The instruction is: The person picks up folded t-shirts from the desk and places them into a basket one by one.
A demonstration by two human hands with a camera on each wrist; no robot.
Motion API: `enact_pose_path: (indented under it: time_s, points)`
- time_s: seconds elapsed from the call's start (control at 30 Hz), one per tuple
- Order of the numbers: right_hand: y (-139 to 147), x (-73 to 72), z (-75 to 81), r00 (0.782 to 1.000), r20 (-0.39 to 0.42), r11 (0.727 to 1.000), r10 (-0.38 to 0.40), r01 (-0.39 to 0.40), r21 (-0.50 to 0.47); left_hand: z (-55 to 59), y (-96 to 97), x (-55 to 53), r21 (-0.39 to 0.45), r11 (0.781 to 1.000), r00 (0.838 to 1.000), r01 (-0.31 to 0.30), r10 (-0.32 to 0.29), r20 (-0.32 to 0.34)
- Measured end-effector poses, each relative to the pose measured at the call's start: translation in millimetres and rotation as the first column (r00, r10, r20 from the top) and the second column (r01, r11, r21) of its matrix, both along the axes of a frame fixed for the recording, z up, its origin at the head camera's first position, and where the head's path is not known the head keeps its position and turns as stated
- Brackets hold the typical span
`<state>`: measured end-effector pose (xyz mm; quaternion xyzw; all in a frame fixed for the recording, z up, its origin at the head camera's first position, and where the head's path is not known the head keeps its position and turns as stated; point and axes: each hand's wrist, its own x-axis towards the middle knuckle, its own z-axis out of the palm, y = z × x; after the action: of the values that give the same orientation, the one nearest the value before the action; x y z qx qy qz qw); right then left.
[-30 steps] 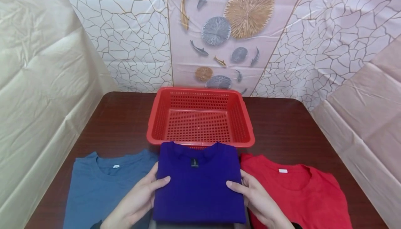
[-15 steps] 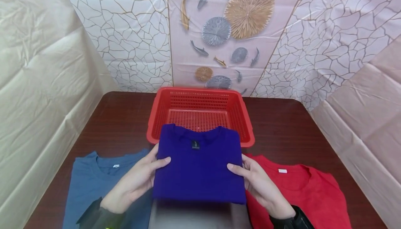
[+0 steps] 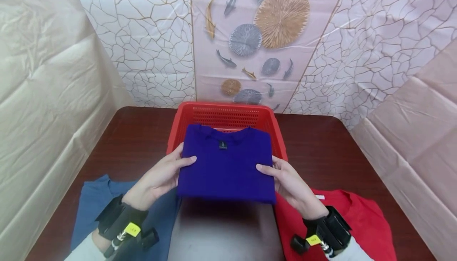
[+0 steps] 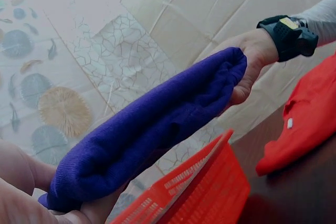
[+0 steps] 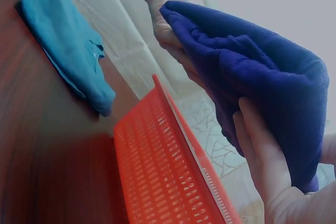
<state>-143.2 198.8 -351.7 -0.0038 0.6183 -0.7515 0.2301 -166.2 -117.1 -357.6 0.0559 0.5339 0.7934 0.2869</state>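
A blue shirt [image 3: 92,201] lies on the left of the dark brown desk [image 3: 310,140], a red shirt [image 3: 365,225] on the right, a grey surface [image 3: 225,239] between them; behind hangs cloth [image 3: 207,54] printed with fish and discs.

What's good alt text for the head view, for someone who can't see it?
A person's left hand and right hand hold a folded purple shirt by its sides, partly hiding a red basket on a brown table. A blue shirt lies left, a red shirt right.
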Motion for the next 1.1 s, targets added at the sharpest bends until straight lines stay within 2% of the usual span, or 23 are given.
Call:
enact_pose_path:
  time_s: [0.23,0.43,0.6,0.87,1.0,1.1]
  points:
    - [0,-24.7,5.0,1.0,-0.011,1.0,0.006,-0.005,0.014,5.1,3.1,-30.3,-0.008,1.0,1.0,-0.01,0.01,0.014]
    - [2,-47.6,8.6,1.0,0.0,1.0,-0.019,0.019,0.025,6.8,9.6,-56.3,-0.017,1.0,0.999,-0.006,0.007,0.045]
    - [4,-68.9,7.7,0.998,0.029,0.999,-0.047,0.046,0.024,5.8,14.4,-77.5,-0.039,0.999,0.997,-0.026,0.029,0.07]
    - [4,-107.1,0.3,0.997,0.017,0.994,-0.07,0.068,0.085,-0.4,21.8,-111.8,-0.075,0.995,0.993,-0.059,0.066,0.1]
    - [2,-121.0,-6.4,0.995,0.044,0.988,-0.09,0.083,0.127,-7.1,25.9,-127.2,-0.093,0.993,0.989,-0.076,0.087,0.123]
    - [0,-129.3,-13.2,0.995,0.063,0.985,-0.075,0.065,0.16,-14.1,28.1,-135.6,-0.109,0.989,0.983,-0.099,0.114,0.143]
